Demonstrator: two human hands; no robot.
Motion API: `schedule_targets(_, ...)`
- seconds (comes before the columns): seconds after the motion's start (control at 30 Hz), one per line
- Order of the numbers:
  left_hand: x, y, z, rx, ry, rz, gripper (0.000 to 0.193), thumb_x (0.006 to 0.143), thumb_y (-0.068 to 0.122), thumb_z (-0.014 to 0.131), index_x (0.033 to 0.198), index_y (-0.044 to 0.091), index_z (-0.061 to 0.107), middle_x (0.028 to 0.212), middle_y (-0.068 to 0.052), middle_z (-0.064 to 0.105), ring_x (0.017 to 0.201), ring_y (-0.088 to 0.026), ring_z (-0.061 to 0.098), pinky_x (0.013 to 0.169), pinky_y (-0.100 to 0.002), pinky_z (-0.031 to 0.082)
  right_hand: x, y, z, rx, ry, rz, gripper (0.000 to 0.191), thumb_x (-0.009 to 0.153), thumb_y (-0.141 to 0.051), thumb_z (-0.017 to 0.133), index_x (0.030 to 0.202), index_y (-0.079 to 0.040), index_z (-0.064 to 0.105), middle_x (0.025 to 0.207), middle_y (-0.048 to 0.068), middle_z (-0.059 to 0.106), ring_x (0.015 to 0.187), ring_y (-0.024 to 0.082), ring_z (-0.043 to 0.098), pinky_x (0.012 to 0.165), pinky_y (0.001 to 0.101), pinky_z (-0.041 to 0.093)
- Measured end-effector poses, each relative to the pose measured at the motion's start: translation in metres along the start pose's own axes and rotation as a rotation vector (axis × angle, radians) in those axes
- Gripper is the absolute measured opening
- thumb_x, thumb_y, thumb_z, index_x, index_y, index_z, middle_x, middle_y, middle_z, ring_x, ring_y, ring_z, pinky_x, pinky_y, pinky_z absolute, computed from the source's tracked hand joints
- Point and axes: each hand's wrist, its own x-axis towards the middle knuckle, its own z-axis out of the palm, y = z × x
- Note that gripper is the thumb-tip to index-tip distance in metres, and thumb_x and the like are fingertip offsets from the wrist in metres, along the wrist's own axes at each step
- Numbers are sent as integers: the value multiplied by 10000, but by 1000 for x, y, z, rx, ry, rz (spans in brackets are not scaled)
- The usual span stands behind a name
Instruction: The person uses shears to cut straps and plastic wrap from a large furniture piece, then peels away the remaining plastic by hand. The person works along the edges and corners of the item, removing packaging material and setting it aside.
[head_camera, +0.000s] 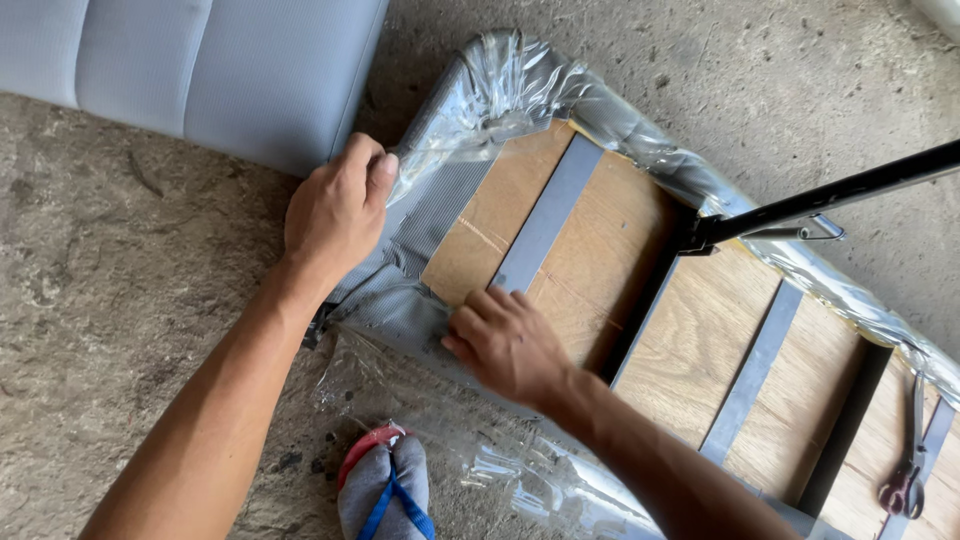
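L hand (335, 212) pinching clear plastic wrap (500, 85) at seat-panel (590, 260) corner; R hand (505, 343) flat, holding nothing, pressing grey fabric (420, 240). Corner half done; far edge wrapped.

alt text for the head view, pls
Two bare hands work on an upturned seat panel on a concrete floor: the left hand pulls clear plastic wrap at its corner, the right hand presses grey fabric down. Pliers lie on the panel.

Glossy, crinkled clear plastic wrap (500, 90) covers the ribbed grey cloth (430, 215) of an upturned seat panel, whose matt plywood underside (600, 250) carries dull grey webbing strips (548, 215). A black metal leg (830, 195) rises from the panel. Beneath it lies a rough, pitted concrete floor (120, 260).
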Motion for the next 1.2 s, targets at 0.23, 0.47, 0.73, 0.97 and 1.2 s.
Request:
schedule_targets(0.23, -17, 2, 1, 261, 150, 408, 520, 984, 471, 698, 1189, 6, 588, 963, -148, 665, 803, -259, 650, 688, -412, 547, 4, 11, -12, 307, 37, 249, 219, 1036, -234, 588, 904, -76, 665, 830, 69, 673, 687, 161, 660, 610, 304, 578)
schedule_targets(0.47, 20, 27, 29, 492, 220, 548, 622, 802, 386, 791, 1287, 43, 605, 1104, -148, 658, 921, -246, 630, 730, -399, 539, 47, 94, -52, 309, 349, 871, 365, 1074, -300, 505, 1073, 25, 672, 878, 138, 714, 702, 189, 685, 603, 328, 599)
schedule_targets(0.73, 28, 43, 63, 255, -39, 543, 273, 1021, 373, 678, 1063, 110, 742, 991, -89, 654, 853, -209, 575, 696, -384, 542, 92, 147, -62, 352, 285, 769, 372, 1049, -336, 533, 1091, -9, 705, 939, 128, 764, 808, 181, 734, 722, 360, 596)
schedule_targets(0.97, 48, 45, 47, 214, -102, 609, 254, 1091, 338, 546, 1259, 214, 691, 961, -62, 621, 780, -207, 547, 671, -408, 486, 126, 157, -58, 209, -54, 925, 601, 1066, -468, 543, 691, -12, 655, 583, 123, 616, 489, 179, 566, 495, 381, 468)
schedule_targets(1.2, 111, 40, 42, 82, 223, 155, 474, 989, 434, 638, 1215, 37, 511, 1102, -239, 592, 958, -355, 625, 705, -513, 555, 138, 169, -65, 240, -240, 909, 551, 968, -514, 666, 667, -55, 618, 539, 39, 514, 462, 135, 469, 431, 357, 392)
